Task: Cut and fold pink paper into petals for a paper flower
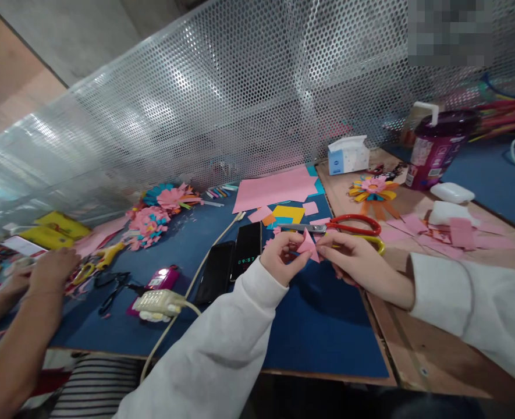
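A small folded piece of pink paper is pinched in my left hand, above the blue table mat. My right hand closes its fingertips at the paper's right edge. Just beyond both hands lie red-handled scissors, their blades pointing left, with a yellow handle partly hidden by my right hand. Pink, yellow and blue paper pieces are scattered behind the scissors, in front of a large pink sheet. Two dark phones, one showing lit digits, rest left of my hands.
A paper flower, tissue pack, purple cup, white case and pink scraps are on the right. Paper flowers and a power strip with a cable lie left. At far left, another person's hands work. A perforated metal panel stands behind.
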`<move>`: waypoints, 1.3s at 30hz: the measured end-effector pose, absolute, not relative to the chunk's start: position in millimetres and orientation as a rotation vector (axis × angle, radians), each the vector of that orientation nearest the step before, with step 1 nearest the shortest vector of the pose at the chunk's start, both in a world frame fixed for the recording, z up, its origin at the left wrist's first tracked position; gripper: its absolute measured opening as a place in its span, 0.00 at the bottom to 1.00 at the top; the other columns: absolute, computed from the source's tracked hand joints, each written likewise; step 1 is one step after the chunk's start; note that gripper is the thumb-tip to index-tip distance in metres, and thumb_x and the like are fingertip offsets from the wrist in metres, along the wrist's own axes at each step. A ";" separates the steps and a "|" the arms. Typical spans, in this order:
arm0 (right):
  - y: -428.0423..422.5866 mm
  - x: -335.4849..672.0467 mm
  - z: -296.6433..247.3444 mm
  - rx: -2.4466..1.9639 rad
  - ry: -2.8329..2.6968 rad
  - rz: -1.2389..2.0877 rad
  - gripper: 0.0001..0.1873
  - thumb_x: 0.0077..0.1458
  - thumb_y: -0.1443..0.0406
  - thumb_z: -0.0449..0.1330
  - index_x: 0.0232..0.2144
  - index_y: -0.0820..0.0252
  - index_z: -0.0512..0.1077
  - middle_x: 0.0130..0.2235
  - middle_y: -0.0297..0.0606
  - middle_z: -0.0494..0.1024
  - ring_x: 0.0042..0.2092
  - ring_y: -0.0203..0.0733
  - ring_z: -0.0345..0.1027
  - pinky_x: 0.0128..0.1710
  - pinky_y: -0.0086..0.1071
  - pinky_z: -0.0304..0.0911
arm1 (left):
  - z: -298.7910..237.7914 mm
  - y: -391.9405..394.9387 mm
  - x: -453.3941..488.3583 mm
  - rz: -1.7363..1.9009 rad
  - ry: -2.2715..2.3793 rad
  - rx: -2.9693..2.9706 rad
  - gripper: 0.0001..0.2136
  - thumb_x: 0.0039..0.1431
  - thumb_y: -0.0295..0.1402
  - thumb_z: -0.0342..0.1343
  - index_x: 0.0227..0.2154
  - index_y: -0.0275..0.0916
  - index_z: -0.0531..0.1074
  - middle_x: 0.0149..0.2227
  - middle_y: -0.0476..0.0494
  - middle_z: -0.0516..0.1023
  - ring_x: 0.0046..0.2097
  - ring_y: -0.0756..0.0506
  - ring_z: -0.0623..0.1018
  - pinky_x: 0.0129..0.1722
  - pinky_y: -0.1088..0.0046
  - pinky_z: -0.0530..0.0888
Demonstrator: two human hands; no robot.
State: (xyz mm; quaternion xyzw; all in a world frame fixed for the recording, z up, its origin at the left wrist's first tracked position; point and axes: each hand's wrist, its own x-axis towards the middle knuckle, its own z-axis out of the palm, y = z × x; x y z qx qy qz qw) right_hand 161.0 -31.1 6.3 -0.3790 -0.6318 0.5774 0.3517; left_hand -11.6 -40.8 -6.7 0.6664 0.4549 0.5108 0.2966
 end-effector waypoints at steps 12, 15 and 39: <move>-29.8 160.1 6.2 -0.960 -1.541 1.548 0.14 0.47 0.56 0.59 0.29 0.63 0.67 0.17 0.26 0.58 0.15 0.26 0.50 0.11 0.19 0.44 | -5.6 -42.2 -11.8 1.316 1.197 1.794 0.09 0.46 0.33 0.59 0.30 0.36 0.68 0.28 0.48 0.72 0.27 0.54 0.71 0.26 0.79 0.68; -29.0 160.2 4.3 -0.958 -1.531 1.549 0.14 0.46 0.57 0.59 0.28 0.63 0.67 0.17 0.27 0.58 0.16 0.26 0.50 0.11 0.19 0.43 | -5.5 -42.3 -11.9 1.320 1.203 1.801 0.09 0.46 0.33 0.59 0.30 0.36 0.68 0.29 0.47 0.72 0.28 0.54 0.71 0.26 0.79 0.69; -30.9 158.7 4.9 -0.983 -1.434 1.655 0.17 0.48 0.52 0.57 0.25 0.60 0.60 0.16 0.24 0.54 0.16 0.26 0.45 0.12 0.19 0.40 | 0.9 -49.4 -8.5 1.266 1.277 1.899 0.06 0.48 0.30 0.56 0.31 0.35 0.70 0.32 0.44 0.76 0.27 0.53 0.71 0.29 0.77 0.72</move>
